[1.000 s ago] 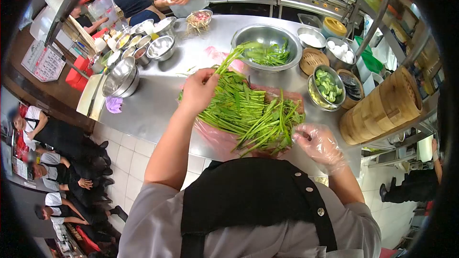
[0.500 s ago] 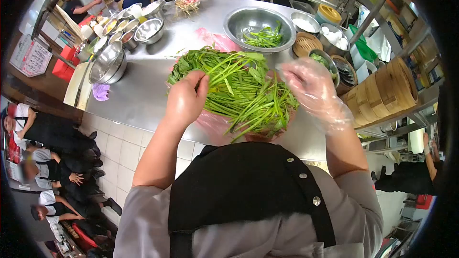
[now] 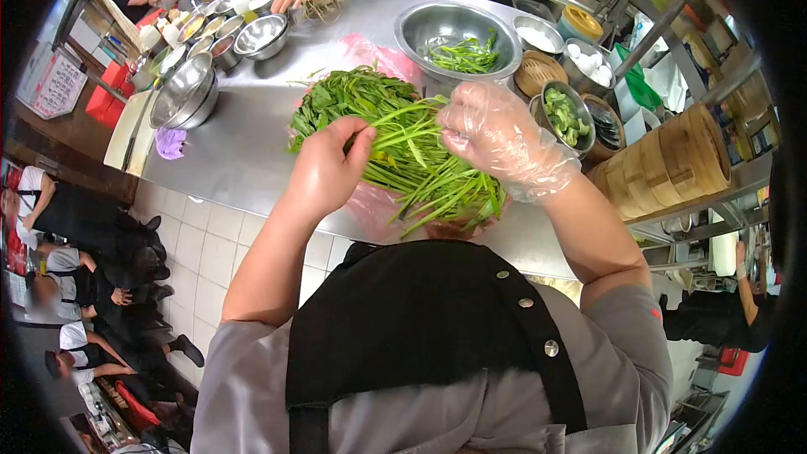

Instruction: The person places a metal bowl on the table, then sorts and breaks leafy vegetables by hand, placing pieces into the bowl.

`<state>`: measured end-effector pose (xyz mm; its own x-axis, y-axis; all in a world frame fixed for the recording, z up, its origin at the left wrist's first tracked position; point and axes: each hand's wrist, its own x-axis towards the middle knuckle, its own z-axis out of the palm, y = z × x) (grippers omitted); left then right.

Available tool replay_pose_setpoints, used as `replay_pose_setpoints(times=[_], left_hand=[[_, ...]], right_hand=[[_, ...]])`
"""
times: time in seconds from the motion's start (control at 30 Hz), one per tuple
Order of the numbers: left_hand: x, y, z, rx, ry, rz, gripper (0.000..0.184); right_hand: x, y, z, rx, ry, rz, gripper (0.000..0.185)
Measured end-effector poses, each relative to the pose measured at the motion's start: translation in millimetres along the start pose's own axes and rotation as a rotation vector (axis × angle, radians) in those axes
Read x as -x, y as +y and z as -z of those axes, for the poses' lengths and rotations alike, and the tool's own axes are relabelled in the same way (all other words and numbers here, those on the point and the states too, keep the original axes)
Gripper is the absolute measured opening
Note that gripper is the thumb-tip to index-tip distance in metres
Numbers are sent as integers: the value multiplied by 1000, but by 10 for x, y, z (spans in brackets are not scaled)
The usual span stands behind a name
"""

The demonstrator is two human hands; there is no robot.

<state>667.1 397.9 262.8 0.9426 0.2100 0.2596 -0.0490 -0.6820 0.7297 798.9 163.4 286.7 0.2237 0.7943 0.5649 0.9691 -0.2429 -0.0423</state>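
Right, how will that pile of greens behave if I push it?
The greens will probably slide apart, since they look loose. Their stalks seem fairly stiff, lying mostly straight; the leaves look thin and likely flop.

Steel table (image 3: 244,164) | pink plastic (image 3: 387,57) beneath leafy greens (image 3: 353,97) | large steel bowl (image 3: 414,40) | stacked bowls (image 3: 179,86), left | purple crumpled piece (image 3: 171,143)

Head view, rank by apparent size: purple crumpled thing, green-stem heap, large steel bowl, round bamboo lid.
1. Green-stem heap
2. Large steel bowl
3. Round bamboo lid
4. Purple crumpled thing

Heap sits nearer the camera than bowl, so its true lead is unsure.
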Motion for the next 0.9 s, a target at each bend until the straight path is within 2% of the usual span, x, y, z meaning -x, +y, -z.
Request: replay_pose_setpoints(times=[0.1,0.17,0.27,0.3,0.4,0.43,0.53,0.57,0.6,0.63,0.73,0.83,0.9], left_hand=[[-60,-146,-116,-40,209,-33,24],[-81,-116,-108,-43,191,43,24],[-93,-50,-105,-45,148,67,25],[-88,-29,-108,-45,133,60,25],[-68,-48,-150,-68,156,-45,24],[-58,14,-135,-28,94,24,22],[-56,-81,-204,-86,138,-57,21],[-54,-116,-200,-49,138,-53,20],[-51,-154,-178,-12,134,-46,20],[-40,-192,-157,22,128,-36,19],[-42,-212,-102,27,84,-49,19],[-47,-154,-90,10,15,-8,20],[-52,-156,-116,-19,-7,-38,20]], right_hand=[[-15,-110,52,-22,-63,21,10],[12,-155,-14,-25,-94,15,13],[43,-143,-161,-79,39,-16,12],[59,-142,-171,-72,23,-49,12],[107,-143,-261,-60,210,-51,9],[126,-122,-284,-190,214,-102,7],[246,19,-316,-488,307,-363,6],[319,63,-252,-645,300,-621,9],[371,161,-165,-897,338,-671,12],[357,242,-62,-1022,385,-713,12],[287,400,343,-880,307,-917,14],[242,370,564,-718,174,-704,17],[137,187,711,-690,-57,-574,18]])
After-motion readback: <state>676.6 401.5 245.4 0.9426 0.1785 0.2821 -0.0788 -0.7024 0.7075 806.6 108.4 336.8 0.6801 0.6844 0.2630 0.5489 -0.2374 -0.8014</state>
